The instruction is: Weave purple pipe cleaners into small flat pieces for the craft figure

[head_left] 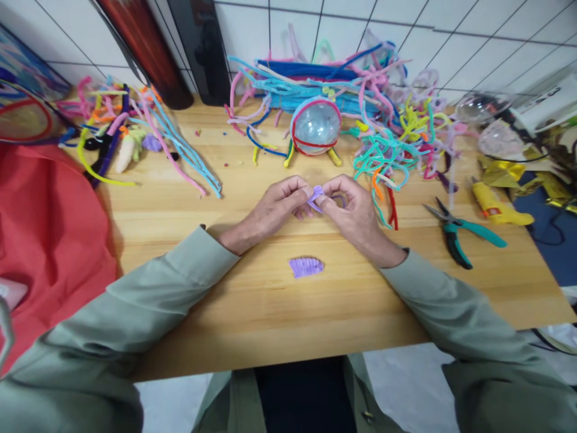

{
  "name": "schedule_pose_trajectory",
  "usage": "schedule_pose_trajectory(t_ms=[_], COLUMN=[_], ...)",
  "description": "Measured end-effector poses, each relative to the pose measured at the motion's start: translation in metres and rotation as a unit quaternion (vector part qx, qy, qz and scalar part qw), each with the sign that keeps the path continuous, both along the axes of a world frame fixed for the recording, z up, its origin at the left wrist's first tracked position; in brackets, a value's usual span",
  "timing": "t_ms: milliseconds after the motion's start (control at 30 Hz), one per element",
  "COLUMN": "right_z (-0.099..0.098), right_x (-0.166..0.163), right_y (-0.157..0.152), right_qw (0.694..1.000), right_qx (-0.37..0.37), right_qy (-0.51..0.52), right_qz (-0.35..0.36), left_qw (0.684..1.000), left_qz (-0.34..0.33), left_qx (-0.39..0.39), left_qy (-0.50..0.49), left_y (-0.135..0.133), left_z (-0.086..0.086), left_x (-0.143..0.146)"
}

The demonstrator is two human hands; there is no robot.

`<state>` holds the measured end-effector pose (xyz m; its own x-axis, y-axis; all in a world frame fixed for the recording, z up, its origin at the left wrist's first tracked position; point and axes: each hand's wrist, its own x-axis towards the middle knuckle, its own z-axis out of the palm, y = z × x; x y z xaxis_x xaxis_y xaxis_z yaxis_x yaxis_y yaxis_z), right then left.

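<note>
Between my two hands, over the middle of the table, is a purple pipe cleaner (317,191), partly bent into a small tight piece. My left hand (288,198) pinches its left side with thumb and fingertips. On the other side my right hand (345,201) grips it too, and a loose purple loop shows by those fingers. Fingers cover much of the piece. Closer to me, a finished-looking ridged purple pipe cleaner piece (306,267) lies flat on the wood, touched by neither hand.
Behind my hands stands a clear ball (317,127) with red and pink bands, before a heap of pipe cleaners (311,90). Pliers (460,231) and a yellow glue gun (500,207) lie at right. Red cloth (54,240) covers the left; a dark red cylinder (148,48) stands behind.
</note>
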<state>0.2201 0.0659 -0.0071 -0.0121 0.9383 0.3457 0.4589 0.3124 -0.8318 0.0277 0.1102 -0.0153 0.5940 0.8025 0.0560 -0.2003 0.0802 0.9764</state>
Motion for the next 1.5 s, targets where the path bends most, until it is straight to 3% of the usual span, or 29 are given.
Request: schedule_pose_trajectory(t_ms=[600, 833, 1100, 1233, 1500], right_z=[0.001, 0.000, -0.002, -0.003, -0.002], right_x=[-0.001, -0.001, 0.004, 0.004, 0.003], right_y=[-0.001, -0.001, -0.001, -0.001, -0.001], right_qw=[1.000, 0.998, 0.981, 0.976, 0.984], right_qx=[0.000, 0.044, 0.136, 0.142, 0.118], right_qy=[-0.020, -0.037, -0.127, -0.156, -0.121], right_qz=[-0.012, -0.026, -0.063, -0.057, -0.062], left_qw=[1.000, 0.999, 0.999, 0.999, 0.999], left_qz=[0.007, 0.010, 0.032, 0.042, 0.025], left_qx=[0.023, 0.030, 0.033, 0.021, 0.025], left_qy=[0.020, 0.028, 0.015, -0.010, -0.025], left_y=[0.000, 0.000, 0.001, 0.002, -0.001], left_z=[0.001, 0.000, -0.006, -0.008, -0.007], left_x=[-0.001, 0.000, 0.001, 0.002, 0.003])
